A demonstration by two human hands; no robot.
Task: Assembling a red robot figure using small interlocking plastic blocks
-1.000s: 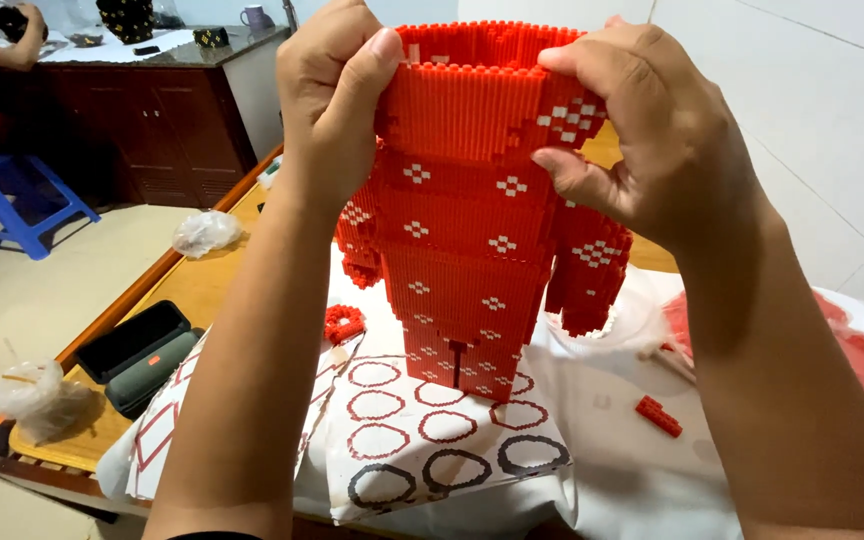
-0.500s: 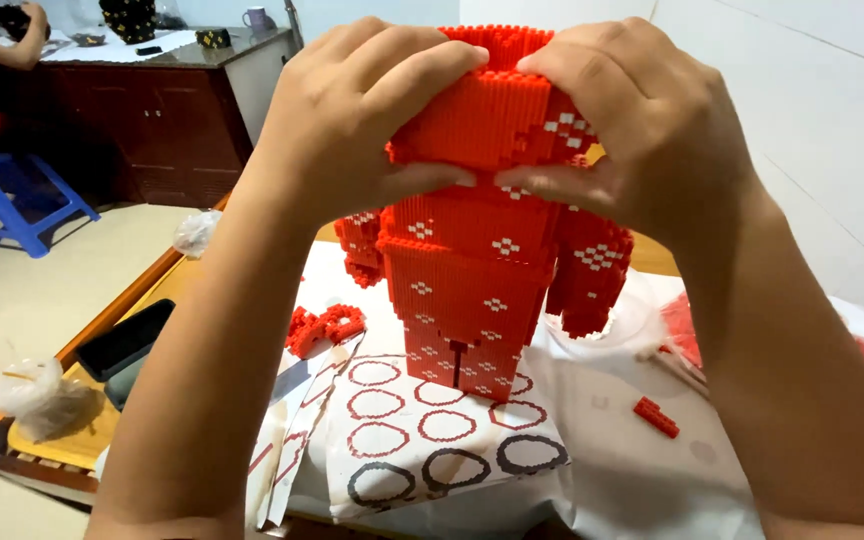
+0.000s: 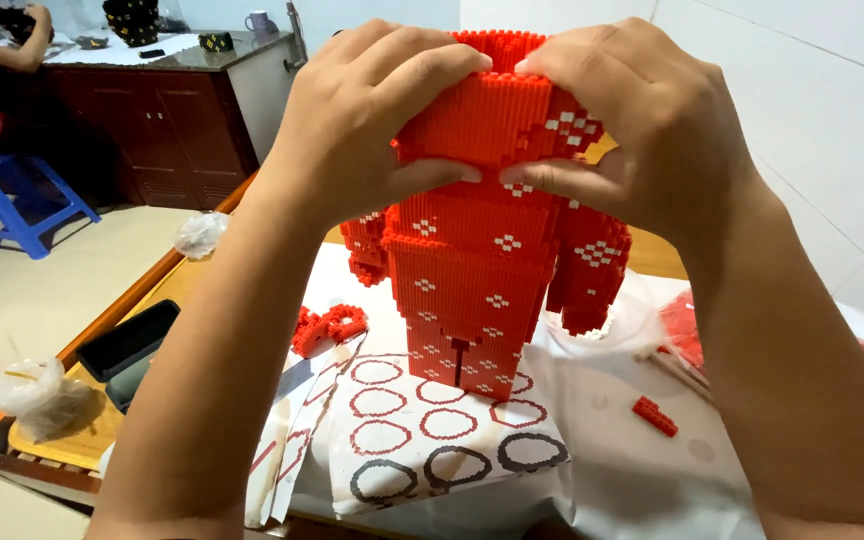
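A tall red figure of small building bricks [image 3: 472,290], dotted with white flower patterns, stands upright on a sheet printed with red and black rings [image 3: 432,440]. My left hand [image 3: 362,130] wraps the upper left of its hollow top section, thumb across the front. My right hand [image 3: 642,120] grips the upper right of that section, thumb pressed on the front, fingertips meeting the left hand's at the rim. Two short arms hang at the figure's sides.
Loose red brick pieces [image 3: 327,325] lie left of the figure and a small one [image 3: 655,415] to the right. A dark case [image 3: 127,340] and a plastic bag [image 3: 37,395] sit near the table's left edge. Another person sits by a blue stool [image 3: 12,195] at far left.
Both hands have closed in over the top section; the fingertips now meet at the rim and the thumbs press its front. The figure stays in place.
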